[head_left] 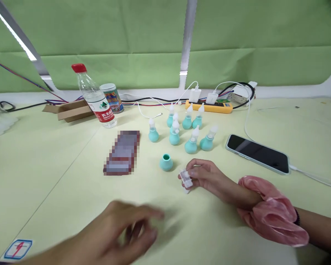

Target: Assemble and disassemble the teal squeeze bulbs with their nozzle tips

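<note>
My right hand (205, 175) is closed on a small clear plastic piece (185, 179) just above the table. My left hand (127, 230), blurred by motion, hovers at the lower middle; its thumb and fingers are curved apart with nothing visible between them. Between and beyond the hands stands a teal squeeze bulb (166, 162), its round top opening bare. Behind it are several teal bulbs with clear tips fitted, like nasal aspirators; one bulb with a tip (191, 145) is close to my right hand, and another aspirator (153, 134) stands apart on the left.
A phone (257, 152) on a cable lies at right; a pixelated red-edged item (123, 152) lies left. Behind stand a water bottle (99, 105), a can (113, 97), a cardboard box (74, 110) and a yellow power strip (209, 106) with chargers and cords.
</note>
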The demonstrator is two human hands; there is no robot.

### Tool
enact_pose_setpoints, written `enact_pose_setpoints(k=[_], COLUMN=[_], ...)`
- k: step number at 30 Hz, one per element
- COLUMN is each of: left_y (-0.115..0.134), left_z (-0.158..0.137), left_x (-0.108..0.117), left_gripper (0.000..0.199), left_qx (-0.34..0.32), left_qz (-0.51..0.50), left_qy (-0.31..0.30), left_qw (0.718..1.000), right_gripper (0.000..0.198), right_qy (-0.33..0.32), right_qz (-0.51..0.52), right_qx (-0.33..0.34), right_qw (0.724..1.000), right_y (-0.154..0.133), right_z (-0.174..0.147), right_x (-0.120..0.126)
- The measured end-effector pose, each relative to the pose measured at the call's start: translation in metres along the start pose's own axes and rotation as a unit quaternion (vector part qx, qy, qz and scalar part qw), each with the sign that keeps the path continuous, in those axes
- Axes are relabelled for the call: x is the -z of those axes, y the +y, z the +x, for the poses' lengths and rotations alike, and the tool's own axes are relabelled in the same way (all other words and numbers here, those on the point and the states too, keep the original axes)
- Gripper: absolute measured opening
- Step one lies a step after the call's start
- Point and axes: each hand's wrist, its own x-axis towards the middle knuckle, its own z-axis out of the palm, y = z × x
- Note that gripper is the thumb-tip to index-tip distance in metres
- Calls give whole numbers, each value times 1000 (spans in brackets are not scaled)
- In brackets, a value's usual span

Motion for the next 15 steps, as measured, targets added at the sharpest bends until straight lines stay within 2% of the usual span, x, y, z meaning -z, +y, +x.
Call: enact_pose_setpoints(k=[2, 4, 6, 10, 15], left_y=[-9, -19, -28, -42, -49], left_z=[41, 71, 86, 85, 79], left_x=[-10, -23, -37, -56, -60], left_gripper=[20, 20, 24, 17, 7], left_qx=[10, -11, -43, -68, -51], left_qz=[-17, -33, -40, -49, -117], left_qy=[-62, -32, 3, 62, 81], left_qw=[998, 999, 998, 995, 988], right_gripper=[16, 16, 16, 18, 12], right_qy=[14, 44, 82, 137, 113], right_qz=[-5, -30, -67, -123, -141], right_qx=[21, 43, 65, 88, 103], right_qw=[1000, 998, 992, 979, 978], right_y=[0, 0, 0, 4, 13], right_z=[0, 1, 3, 11, 15], right_x=[-3, -3, -2, 1, 2])
